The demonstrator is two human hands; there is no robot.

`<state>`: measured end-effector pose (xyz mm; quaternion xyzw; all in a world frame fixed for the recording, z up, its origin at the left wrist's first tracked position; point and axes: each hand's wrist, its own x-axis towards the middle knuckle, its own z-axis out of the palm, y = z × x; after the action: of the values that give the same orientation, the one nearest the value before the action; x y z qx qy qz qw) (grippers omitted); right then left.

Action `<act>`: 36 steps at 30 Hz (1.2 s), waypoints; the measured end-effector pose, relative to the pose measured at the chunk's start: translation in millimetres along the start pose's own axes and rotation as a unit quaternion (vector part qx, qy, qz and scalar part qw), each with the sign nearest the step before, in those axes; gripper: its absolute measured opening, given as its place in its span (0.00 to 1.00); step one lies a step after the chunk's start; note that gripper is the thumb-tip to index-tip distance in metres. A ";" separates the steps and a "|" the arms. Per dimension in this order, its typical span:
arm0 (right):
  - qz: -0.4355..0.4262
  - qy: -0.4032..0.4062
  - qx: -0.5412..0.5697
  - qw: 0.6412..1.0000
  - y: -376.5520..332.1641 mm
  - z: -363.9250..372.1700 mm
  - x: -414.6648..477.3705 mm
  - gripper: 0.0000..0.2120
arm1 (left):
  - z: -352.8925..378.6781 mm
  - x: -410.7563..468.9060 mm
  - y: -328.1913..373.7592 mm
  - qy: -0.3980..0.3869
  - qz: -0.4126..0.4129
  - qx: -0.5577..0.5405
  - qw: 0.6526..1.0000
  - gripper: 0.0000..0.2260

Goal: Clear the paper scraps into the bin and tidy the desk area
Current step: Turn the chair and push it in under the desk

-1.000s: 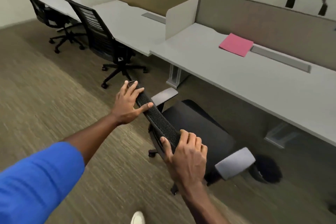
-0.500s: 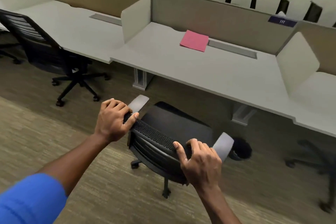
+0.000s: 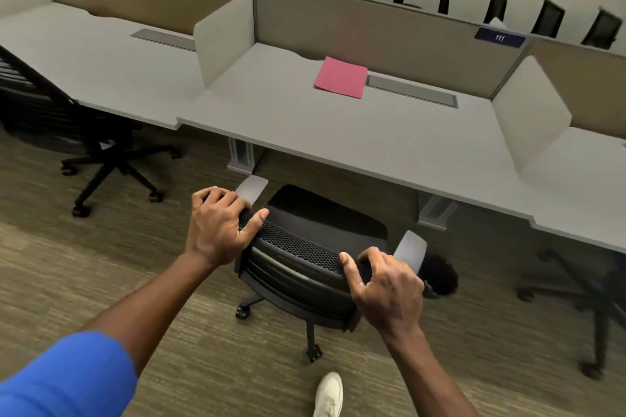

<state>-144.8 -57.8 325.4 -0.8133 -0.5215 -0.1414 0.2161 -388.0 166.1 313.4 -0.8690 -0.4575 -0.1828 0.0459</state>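
A black mesh office chair [image 3: 315, 234] with grey armrests stands in front of the white desk [image 3: 338, 132], its seat partly under the desk edge. My left hand [image 3: 216, 227] grips the left end of the chair's backrest top. My right hand [image 3: 386, 284] grips the right end of it. A pink paper folder [image 3: 340, 77] lies flat at the back of the desk, next to a grey cable slot. A dark round bin [image 3: 438, 276] sits on the carpet under the desk, just right of the chair, partly hidden by the right armrest.
Another black chair [image 3: 50, 118] stands at the neighbouring desk on the left, and a chair base [image 3: 582, 298] shows at the right. White dividers [image 3: 225, 35] separate the desks. My white shoe [image 3: 328, 394] is on the carpet behind the chair.
With both hands on its backrest, the chair has turned to face the desk squarely and rolled closer under it. My view has swung right to centre on the desk with the pink folder.
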 end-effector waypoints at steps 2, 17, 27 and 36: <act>0.000 0.006 0.000 1.000 11.1 8.0 13.2 0.21 | 5.1 12.7 6.6 -0.011 -0.004 0.005 1.000 0.28; -0.013 0.011 0.036 0.999 130.7 66.9 157.1 0.26 | 64.8 134.6 75.4 -0.025 -0.027 0.020 0.999 0.24; -0.012 -0.007 0.049 0.999 179.9 104.5 255.9 0.27 | 111.8 225.8 103.3 -0.010 -0.057 0.028 0.998 0.28; 0.003 -0.004 0.062 0.998 198.0 129.5 302.1 0.24 | 133.7 277.6 110.0 -0.023 -0.058 0.015 0.998 0.26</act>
<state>161.5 172.8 310.4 -0.8005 -0.5274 -0.1046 0.2647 -118.9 351.6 298.7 -0.8445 -0.5104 -0.1577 0.0379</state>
